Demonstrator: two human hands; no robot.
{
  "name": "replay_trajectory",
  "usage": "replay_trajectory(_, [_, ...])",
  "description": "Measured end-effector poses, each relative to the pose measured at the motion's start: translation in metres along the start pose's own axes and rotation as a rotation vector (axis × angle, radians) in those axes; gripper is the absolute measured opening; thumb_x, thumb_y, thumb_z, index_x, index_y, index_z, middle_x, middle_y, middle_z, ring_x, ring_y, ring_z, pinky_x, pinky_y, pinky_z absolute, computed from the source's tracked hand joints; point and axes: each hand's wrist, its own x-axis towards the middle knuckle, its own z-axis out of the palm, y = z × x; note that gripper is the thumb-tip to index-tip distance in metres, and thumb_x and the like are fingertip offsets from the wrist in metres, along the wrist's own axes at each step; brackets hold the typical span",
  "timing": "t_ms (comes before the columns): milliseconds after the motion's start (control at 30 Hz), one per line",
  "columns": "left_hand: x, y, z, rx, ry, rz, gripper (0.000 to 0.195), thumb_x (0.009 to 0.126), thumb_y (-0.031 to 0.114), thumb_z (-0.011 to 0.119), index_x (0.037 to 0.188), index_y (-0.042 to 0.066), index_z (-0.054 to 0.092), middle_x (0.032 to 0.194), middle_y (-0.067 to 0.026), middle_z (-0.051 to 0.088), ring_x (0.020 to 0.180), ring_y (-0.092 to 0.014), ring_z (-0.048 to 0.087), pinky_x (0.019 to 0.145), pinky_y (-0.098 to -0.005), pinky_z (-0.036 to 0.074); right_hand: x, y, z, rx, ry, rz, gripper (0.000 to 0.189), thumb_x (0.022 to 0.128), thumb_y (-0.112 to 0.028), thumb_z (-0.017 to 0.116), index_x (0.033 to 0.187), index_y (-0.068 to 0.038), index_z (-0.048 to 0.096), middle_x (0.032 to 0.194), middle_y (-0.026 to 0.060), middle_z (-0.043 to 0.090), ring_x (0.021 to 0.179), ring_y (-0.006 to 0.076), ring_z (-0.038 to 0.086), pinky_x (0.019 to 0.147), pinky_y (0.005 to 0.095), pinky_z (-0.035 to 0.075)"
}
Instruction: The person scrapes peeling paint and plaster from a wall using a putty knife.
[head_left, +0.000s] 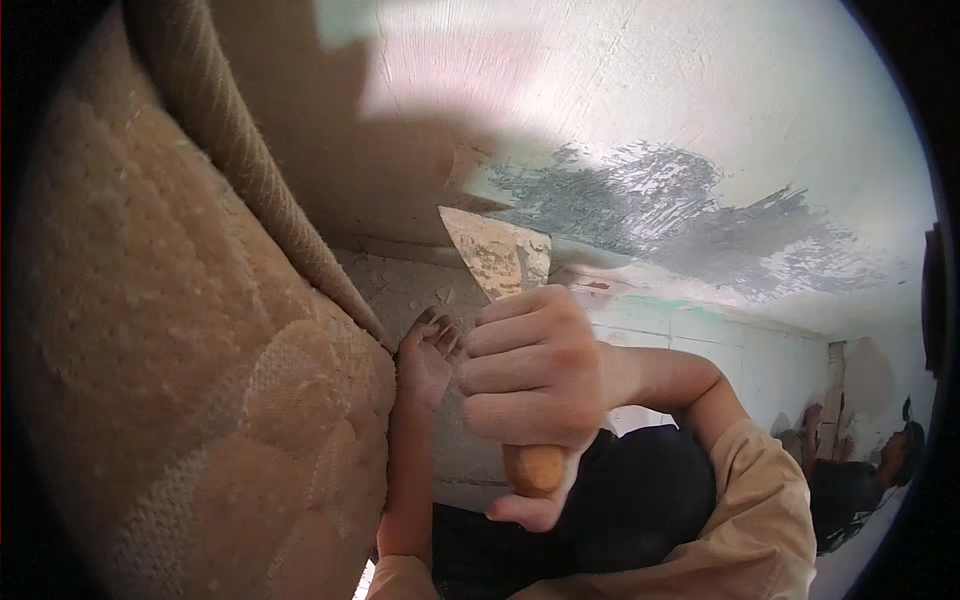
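Observation:
My right hand (536, 367) is closed around the wooden handle (534, 469) of a putty knife, whose thumb side faces the camera. Its broad metal blade (502, 251), blotched with dried residue, points up towards the wall (675, 90). A rough grey patch (660, 202) shows through the pale paint on that wall, just beyond the blade. My left hand (431, 356) is beside the edge of a quilted, mattress-like pad (225, 322), fingers loosely curled and apart, with nothing visible in it. Whether it touches the pad cannot be told.
Thick fabric piping (262, 165) edges the pad, which fills the left side. Paint flakes lie on the floor (420, 281) along the wall's foot. Pale tiles (660, 330) extend to the right. Another person (855, 487) is at the far right, one arm raised.

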Motion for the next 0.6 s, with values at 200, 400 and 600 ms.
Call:
replay_trajectory(200, [-0.011, 0.005, 0.017, -0.007, 0.01, 0.0, 0.029, 0.082, 0.018, 0.049, 0.11, 0.011, 0.05, 0.102, -0.0054, 0.053, 0.099, -0.016, 0.049, 0.089, -0.0333, 0.04, -0.018, 0.016, -0.005, 0.092, -0.032, 0.307, 0.047, 0.068, -0.048, 0.062, 0.06, -0.005, 0.046, 0.055, 0.0049, 0.038, 0.048, 0.0233, 0.042, 0.043, 0.0325, 0.031])
replay_trajectory(400, [-0.053, 0.008, 0.086, 0.63, -0.387, 0.2, 0.04, 0.085, 0.021, 0.049, 0.122, 0.005, 0.046, 0.115, -0.0075, 0.051, 0.103, -0.015, 0.05, 0.09, -0.0305, 0.04, -0.049, 0.01, 0.013, 0.104, -0.279, 0.568, 0.038, 0.075, -0.041, 0.067, 0.069, -0.006, 0.053, 0.067, 0.0077, 0.048, 0.06, 0.0279, 0.052, 0.056, 0.0349, 0.041])
replay_trajectory(600, [-0.061, 0.006, 0.098, 0.473, -0.417, 0.041, 0.043, 0.088, 0.024, 0.05, 0.126, 0.004, 0.044, 0.122, -0.0072, 0.048, 0.104, -0.013, 0.05, 0.09, -0.0297, 0.04, -0.058, -0.002, 0.014, 0.043, -0.379, 0.382, 0.038, 0.069, -0.043, 0.072, 0.071, -0.01, 0.054, 0.072, 0.0034, 0.051, 0.062, 0.0245, 0.055, 0.051, 0.0352, 0.042])
